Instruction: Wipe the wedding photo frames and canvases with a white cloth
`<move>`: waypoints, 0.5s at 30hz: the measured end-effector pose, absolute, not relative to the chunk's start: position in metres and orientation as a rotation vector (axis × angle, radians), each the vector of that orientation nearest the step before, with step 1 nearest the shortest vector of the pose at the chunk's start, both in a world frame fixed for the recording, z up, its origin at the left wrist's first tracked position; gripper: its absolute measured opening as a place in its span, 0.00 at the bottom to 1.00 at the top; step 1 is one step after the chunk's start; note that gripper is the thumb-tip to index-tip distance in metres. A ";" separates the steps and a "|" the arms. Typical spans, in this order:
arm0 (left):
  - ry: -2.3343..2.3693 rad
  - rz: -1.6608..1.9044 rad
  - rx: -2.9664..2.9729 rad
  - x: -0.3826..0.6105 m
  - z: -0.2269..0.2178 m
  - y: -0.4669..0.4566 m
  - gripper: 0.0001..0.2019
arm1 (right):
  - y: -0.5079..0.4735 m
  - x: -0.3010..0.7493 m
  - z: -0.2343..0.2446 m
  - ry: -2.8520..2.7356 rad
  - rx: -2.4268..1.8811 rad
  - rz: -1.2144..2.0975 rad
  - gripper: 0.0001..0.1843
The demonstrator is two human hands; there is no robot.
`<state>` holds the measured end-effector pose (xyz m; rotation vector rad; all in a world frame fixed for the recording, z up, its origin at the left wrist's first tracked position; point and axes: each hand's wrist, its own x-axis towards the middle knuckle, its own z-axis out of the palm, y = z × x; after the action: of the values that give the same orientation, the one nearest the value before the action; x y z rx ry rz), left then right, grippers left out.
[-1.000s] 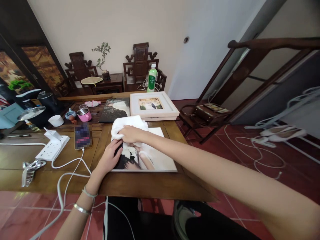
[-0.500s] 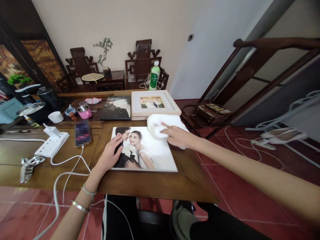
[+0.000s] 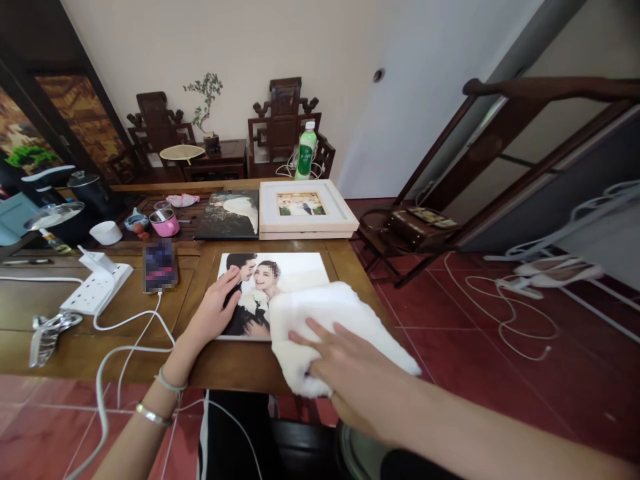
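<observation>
A wedding photo panel (image 3: 300, 265) lies flat on the wooden table, showing a couple against a white ground. My left hand (image 3: 216, 308) rests flat on its left edge, fingers stretched out and holding nothing. Over the panel's lower right part spreads a white towel (image 3: 345, 300), which hangs past the table's front edge. My right hand (image 3: 340, 357) presses on the towel from above, with its thumb tucked into a fold. Whatever part of the photo is beneath the towel is hidden.
Behind the panel lie a framed picture (image 3: 337, 208) and a dark photo panel (image 3: 213, 217). A green bottle (image 3: 305, 153) stands at the back. To the left are a phone (image 3: 160, 267), a power strip (image 3: 107, 290), a silver hair clip (image 3: 50, 337) and a pink cup (image 3: 165, 223).
My right hand has drawn the towel from the panel's upper right corner down toward me, over its lower right part. My left hand stays on the panel's left edge.
</observation>
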<state>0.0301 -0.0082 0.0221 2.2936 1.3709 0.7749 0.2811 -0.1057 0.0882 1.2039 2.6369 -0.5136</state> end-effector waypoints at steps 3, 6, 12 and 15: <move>1.374 0.767 2.304 0.030 0.023 -0.008 0.22 | -0.070 0.291 0.092 2.706 1.222 -0.483 0.28; 1.368 0.775 2.309 0.030 0.023 -0.008 0.22 | -0.020 0.304 0.088 2.784 1.236 -0.410 0.28; 1.369 0.786 2.291 0.030 0.024 -0.008 0.22 | 0.045 0.317 0.070 2.782 1.325 -0.300 0.30; 1.376 0.791 2.284 0.030 0.024 -0.008 0.22 | 0.033 0.312 0.070 2.778 1.325 -0.315 0.31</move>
<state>0.0303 -0.0080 0.0241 2.2844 1.3763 0.7912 0.3116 0.0326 0.0703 1.3254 2.7784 -0.3152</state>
